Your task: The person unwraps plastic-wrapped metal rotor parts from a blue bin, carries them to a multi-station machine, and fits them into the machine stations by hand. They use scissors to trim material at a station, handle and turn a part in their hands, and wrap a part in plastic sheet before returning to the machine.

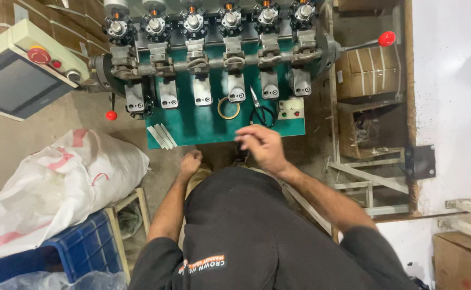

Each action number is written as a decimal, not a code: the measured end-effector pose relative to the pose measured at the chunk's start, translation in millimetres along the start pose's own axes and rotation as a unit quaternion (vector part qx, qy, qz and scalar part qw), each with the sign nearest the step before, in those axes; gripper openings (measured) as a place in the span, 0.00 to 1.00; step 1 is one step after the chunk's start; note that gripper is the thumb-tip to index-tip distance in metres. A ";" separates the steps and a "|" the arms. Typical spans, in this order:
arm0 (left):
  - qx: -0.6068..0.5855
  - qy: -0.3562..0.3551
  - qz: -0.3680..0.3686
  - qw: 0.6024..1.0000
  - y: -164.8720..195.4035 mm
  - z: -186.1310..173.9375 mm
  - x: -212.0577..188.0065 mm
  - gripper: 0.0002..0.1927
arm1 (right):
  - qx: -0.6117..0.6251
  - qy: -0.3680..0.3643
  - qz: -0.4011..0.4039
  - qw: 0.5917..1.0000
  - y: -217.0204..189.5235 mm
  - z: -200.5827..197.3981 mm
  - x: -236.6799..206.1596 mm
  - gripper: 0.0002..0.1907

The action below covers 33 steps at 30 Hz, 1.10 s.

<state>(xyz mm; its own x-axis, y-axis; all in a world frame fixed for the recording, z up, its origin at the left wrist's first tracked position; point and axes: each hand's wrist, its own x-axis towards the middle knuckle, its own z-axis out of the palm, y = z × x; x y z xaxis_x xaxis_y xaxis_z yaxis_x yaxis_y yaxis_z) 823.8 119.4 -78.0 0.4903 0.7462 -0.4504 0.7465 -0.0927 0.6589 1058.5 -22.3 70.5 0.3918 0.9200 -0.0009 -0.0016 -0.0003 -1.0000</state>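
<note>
I look down at a green machine table (203, 126) with a row of several winding heads (192, 24) along its far side. My right hand (262, 146) hovers at the table's near edge, fingers loosely curled and blurred, just below black-handled scissors (261, 110) and a roll of tape (228, 108). Whether it holds anything I cannot tell. My left hand (190, 162) is closed in a fist below the table's near edge, near my lap, with nothing visible in it. A few pale strips (162, 136) lie on the table's left corner.
A control panel with a screen and red button (23, 70) stands at the left. A white sack (58, 182) rests on a blue crate (85, 249). A lever with a red knob (387, 38) juts right. Cardboard boxes (367, 70) and a metal frame (369, 177) stand at the right.
</note>
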 end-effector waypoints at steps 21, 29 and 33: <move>-0.194 0.299 -0.382 0.853 -246.7 -21.2 -250.3 0.13 | 0.377 -0.548 -0.507 0.548 -231.6 282.1 -13.6 0.13; -0.210 0.360 -0.365 0.832 -322.7 -53.5 -337.7 0.16 | 0.190 -0.552 -0.472 0.661 -154.7 436.4 -67.9 0.06; -0.264 0.535 -0.301 0.744 -348.3 -71.1 -378.7 0.14 | -0.078 -0.641 -0.118 0.755 -54.4 497.8 -101.3 0.10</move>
<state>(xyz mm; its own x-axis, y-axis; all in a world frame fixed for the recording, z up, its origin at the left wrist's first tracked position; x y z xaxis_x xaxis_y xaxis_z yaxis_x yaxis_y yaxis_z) 346.2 -84.0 -94.1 -0.7109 0.6716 -0.2086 0.2662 0.5315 0.8041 560.9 79.5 125.7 -0.8472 0.5252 0.0798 0.0761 0.2686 -0.9602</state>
